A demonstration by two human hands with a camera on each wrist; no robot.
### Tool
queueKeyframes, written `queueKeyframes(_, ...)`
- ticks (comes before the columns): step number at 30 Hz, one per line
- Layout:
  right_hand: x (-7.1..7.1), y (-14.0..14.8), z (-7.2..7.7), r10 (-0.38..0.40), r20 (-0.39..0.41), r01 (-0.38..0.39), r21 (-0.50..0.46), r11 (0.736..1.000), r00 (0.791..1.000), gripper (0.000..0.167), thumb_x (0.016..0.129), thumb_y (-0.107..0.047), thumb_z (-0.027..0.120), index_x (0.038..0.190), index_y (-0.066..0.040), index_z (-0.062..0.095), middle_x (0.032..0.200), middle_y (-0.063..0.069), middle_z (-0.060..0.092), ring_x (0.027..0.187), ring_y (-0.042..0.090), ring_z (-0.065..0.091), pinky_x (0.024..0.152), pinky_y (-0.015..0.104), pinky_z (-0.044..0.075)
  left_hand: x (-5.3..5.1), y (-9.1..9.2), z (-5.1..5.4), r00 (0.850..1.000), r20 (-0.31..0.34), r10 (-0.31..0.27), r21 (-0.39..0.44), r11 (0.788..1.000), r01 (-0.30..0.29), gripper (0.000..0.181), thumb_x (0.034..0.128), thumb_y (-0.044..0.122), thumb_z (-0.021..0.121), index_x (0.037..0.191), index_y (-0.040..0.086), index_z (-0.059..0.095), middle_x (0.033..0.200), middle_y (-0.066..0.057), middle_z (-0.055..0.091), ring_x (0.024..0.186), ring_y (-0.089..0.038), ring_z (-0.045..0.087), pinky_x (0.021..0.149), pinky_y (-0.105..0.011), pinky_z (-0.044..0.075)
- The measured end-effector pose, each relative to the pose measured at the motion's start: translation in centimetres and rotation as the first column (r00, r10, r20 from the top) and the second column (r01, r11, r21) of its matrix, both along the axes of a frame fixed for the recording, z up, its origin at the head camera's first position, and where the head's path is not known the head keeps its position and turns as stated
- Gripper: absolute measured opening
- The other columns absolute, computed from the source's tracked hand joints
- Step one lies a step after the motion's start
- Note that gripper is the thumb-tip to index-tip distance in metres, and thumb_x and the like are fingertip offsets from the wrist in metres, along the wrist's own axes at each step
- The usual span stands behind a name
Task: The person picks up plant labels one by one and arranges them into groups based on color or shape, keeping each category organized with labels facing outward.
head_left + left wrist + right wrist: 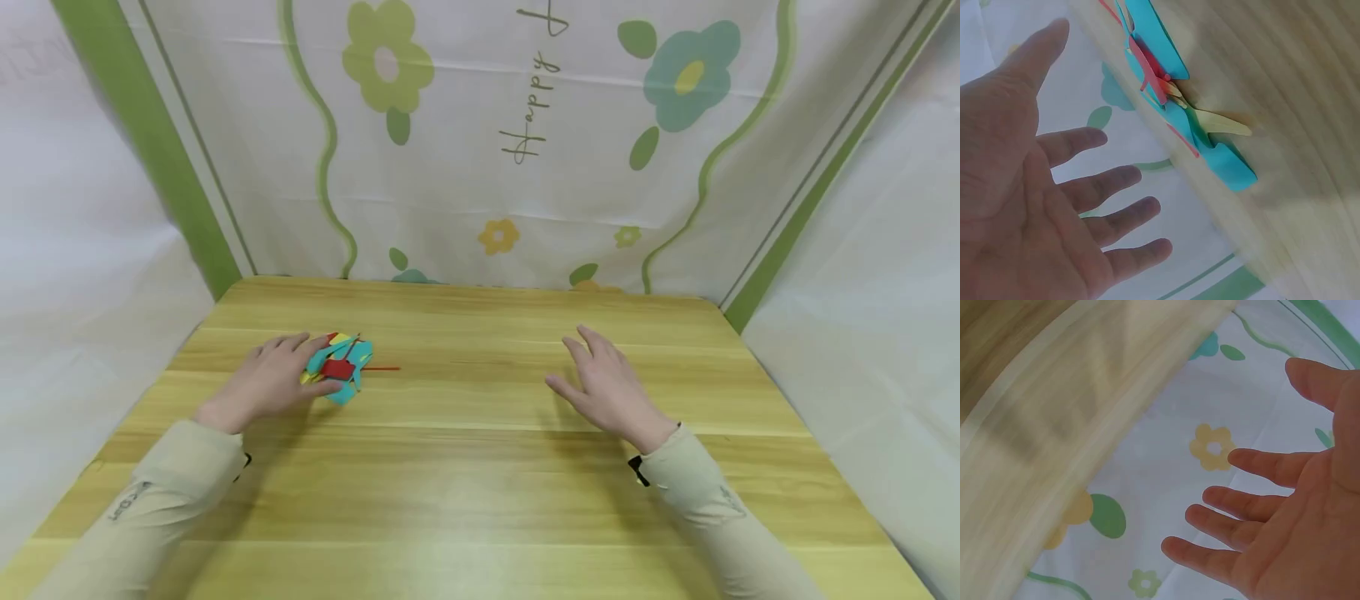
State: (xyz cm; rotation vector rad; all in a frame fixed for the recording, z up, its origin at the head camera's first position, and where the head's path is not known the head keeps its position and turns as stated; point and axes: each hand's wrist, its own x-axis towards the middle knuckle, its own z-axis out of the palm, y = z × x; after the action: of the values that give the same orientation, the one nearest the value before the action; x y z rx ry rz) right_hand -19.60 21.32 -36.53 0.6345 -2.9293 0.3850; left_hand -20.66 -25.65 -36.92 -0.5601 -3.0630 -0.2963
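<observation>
On the left of the table lies a small heap of thin, flat pieces (339, 369) in cyan, red, yellow and a little green. What kind of pieces they are, I cannot tell. A thin red strip (384, 368) sticks out of the heap to the right. My left hand (273, 379) hovers just beside and above the heap, hiding its left part in the head view. In the left wrist view a gap shows between the spread fingers and the cyan piece (1229, 167). Over the right half of the table hangs my right hand (607, 387), fingers spread, holding nothing.
The wooden table (465, 483) narrows toward the back in the head view. A white cloth (450, 167) printed with flowers and lettering hangs behind its far edge. White fabric walls with green bands (135, 125) stand on both sides.
</observation>
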Motion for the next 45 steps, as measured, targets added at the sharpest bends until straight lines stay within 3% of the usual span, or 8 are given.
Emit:
queueKeyframes(5,0.6,1.0,0.2,-0.025,0.005,0.025,-0.003,1.0,1.0,0.074,0.099,-0.046,0.055,0.145,0.008,0.036,0.151,0.031,0.026,0.138,0.047,0.024,0.108,0.062,0.021,-1.1,-0.1,0.3,1.0,0.017,0.0,0.028,1.0,0.0,0.072,0.0934,0.048,0.063,0.143,-0.002,0.046,0.137,-0.034,0.045,0.123,-0.057,0.038,0.1,-0.068,0.029)
queueKeyframes(11,1.3,2.7,0.2,-0.065,-0.009,0.065,-0.033,0.997,0.998,0.074,0.099,-0.048,0.053,0.144,0.009,0.037,0.149,0.034,0.027,0.135,0.05,0.027,0.105,0.064,0.024,-3.0,-0.2,0.9,1.0,0.018,-0.001,-0.003,1.0,0.001,0.063,0.0969,0.039,0.061,0.139,-0.006,0.048,0.134,-0.034,0.047,0.12,-0.056,0.042,0.096,-0.068,0.034)
queueKeyframes(17,2.2,4.0,0.4,-0.09,-0.01,0.089,-0.039,0.995,0.996,0.076,0.099,-0.049,0.053,0.144,0.01,0.037,0.148,0.035,0.028,0.132,0.053,0.029,0.103,0.066,0.025,-4.0,-0.1,1.1,1.0,0.019,0.005,-0.028,1.0,-0.004,0.054,0.0969,0.03,0.063,0.135,-0.007,0.052,0.131,-0.033,0.051,0.119,-0.053,0.045,0.092,-0.066,0.039)
queueKeyframes(26,1.4,5.0,-0.4,-0.082,0.117,0.074,0.071,0.995,0.99,0.081,0.091,-0.054,0.064,0.143,0.005,0.043,0.142,0.034,0.039,0.126,0.052,0.04,0.096,0.065,0.036,-5.6,0.0,0.2,1.0,0.023,-0.014,-0.058,0.998,0.015,0.03,0.0942,0.02,0.065,0.115,-0.001,0.067,0.108,-0.019,0.066,0.1,-0.039,0.06,0.077,-0.057,0.049)
queueKeyframes(30,1.0,5.7,-1.1,-0.094,0.185,0.077,0.094,0.993,0.978,0.085,0.088,-0.051,0.069,0.145,0.004,0.041,0.142,0.037,0.035,0.129,0.053,0.036,0.098,0.066,0.034,-5.9,0.4,0.2,0.998,0.05,-0.026,-0.061,0.998,0.029,0.013,0.0939,0.018,0.065,0.091,0.006,0.066,0.081,-0.006,0.06,0.078,-0.028,0.055,0.061,-0.043,0.045)
queueKeyframes(33,0.8,6.1,-1.4,-0.111,0.241,0.09,0.096,0.991,0.964,0.088,0.087,-0.052,0.07,0.147,0.004,0.038,0.144,0.04,0.03,0.13,0.057,0.03,0.098,0.069,0.031,-6.1,0.6,0.2,0.997,0.063,-0.032,-0.063,0.997,0.036,0.013,0.094,0.017,0.065,0.085,0.008,0.063,0.074,-0.002,0.054,0.073,-0.025,0.051,0.057,-0.038,0.041)
queueKeyframes(42,0.7,7.0,-2.5,-0.135,0.417,0.101,0.104,0.989,0.899,0.092,0.088,-0.056,0.066,0.148,0.006,0.033,0.147,0.042,0.019,0.132,0.062,0.021,0.098,0.072,0.027,-6.7,1.4,0.2,0.996,0.077,-0.046,-0.065,0.997,0.051,0.014,0.0928,0.014,0.065,0.099,0.003,0.069,0.09,-0.009,0.065,0.081,-0.026,0.057,0.063,-0.042,0.045)
queueKeyframes(45,0.6,7.1,-2.8,-0.134,0.44,0.099,0.102,0.99,0.888,0.094,0.088,-0.056,0.066,0.149,0.007,0.032,0.147,0.042,0.018,0.132,0.061,0.021,0.099,0.071,0.027,-7.0,1.7,0.2,0.995,0.085,-0.048,-0.056,0.997,0.053,0.017,0.0926,0.014,0.066,0.103,0.001,0.07,0.091,-0.008,0.065,0.08,-0.025,0.058,0.062,-0.041,0.046)
